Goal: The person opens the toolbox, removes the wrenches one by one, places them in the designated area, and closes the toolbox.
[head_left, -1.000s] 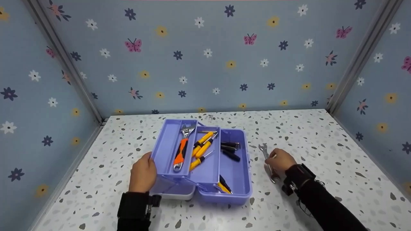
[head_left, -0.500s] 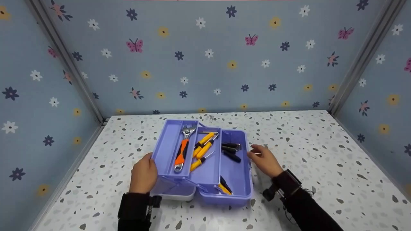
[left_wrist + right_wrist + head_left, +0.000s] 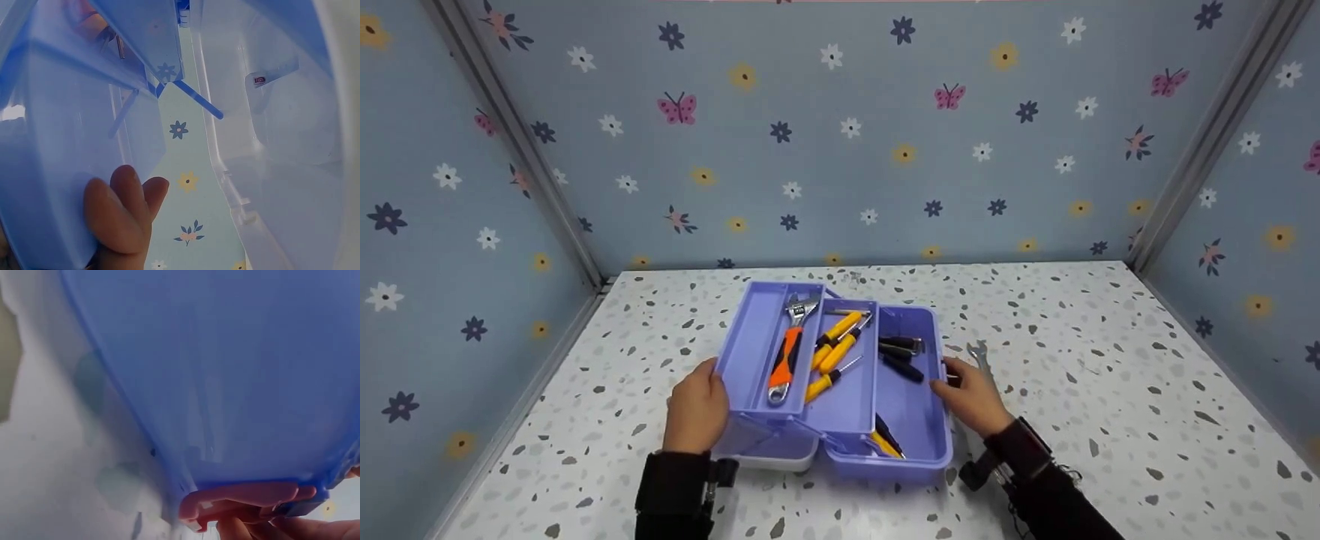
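A purple toolbox (image 3: 913, 424) stands unfolded on the table, its stepped trays fanned out to the left. My left hand (image 3: 696, 409) holds the outer edge of the top tray (image 3: 742, 360); in the left wrist view its fingers (image 3: 126, 202) curl against the tray's underside. At the opposite side, my right hand (image 3: 976, 397) grips the box's right rim, thumb on top. Beside its fingers, the right wrist view has a pinkish-red latch (image 3: 242, 496). An orange-and-black adjustable wrench (image 3: 784, 360) lies in the top tray. Yellow screwdrivers (image 3: 840, 351) fill the middle tray.
Black-handled tools (image 3: 901, 367) and a yellow-and-black one (image 3: 887, 439) lie in the box bottom. A metal wrench (image 3: 980, 355) lies on the speckled table (image 3: 1110, 420), partly behind my right hand. The lid (image 3: 772, 459) hangs under the trays. Flowered walls (image 3: 840, 172) enclose the table.
My right hand has moved left from the metal wrench to the toolbox's right rim and now holds it. The wrench stays on the table. My left hand keeps its place on the tray.
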Tool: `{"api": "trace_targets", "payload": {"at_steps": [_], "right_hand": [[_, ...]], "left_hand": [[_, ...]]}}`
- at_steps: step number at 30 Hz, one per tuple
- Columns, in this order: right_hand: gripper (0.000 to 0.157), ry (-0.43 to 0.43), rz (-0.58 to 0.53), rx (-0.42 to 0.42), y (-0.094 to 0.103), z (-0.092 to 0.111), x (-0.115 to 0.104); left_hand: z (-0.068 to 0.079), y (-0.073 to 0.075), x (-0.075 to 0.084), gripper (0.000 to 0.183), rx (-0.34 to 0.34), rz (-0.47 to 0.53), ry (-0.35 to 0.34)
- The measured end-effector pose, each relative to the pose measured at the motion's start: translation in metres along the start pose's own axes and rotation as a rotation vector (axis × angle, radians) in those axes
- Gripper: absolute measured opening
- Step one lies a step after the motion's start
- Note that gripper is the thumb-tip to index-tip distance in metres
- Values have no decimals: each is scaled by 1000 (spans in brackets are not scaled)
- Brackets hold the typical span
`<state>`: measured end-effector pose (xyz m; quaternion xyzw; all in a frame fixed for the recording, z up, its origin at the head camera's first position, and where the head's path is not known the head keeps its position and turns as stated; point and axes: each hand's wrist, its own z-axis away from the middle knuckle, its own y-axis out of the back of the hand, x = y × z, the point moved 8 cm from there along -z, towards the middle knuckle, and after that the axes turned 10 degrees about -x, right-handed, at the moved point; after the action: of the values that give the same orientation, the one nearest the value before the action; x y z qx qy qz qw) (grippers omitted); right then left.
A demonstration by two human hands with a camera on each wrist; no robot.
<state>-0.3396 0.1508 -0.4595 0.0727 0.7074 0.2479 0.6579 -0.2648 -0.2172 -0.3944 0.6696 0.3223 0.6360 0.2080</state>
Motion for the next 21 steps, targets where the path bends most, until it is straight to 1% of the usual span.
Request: {"api": "trace_targets", "payload": {"at_steps": [5,10,15,18,21], "right_hand": [[40,4,19,16,-1,0,2],[39,-2,25,28,-1,1,3],[39,-3,22,30,-2,2,3],[38,-9,36,34,-2,2,3],[39,-24,36,31,-1,2,4]], "left_hand": [[0,1,-1,42,-6,-6,13],[1,0,1,41,5,4,6],[2,2,8,42,26,10,-14],[2,4,13,45,17,15,-10],[1,5,21,54,2,17,-6]]}}
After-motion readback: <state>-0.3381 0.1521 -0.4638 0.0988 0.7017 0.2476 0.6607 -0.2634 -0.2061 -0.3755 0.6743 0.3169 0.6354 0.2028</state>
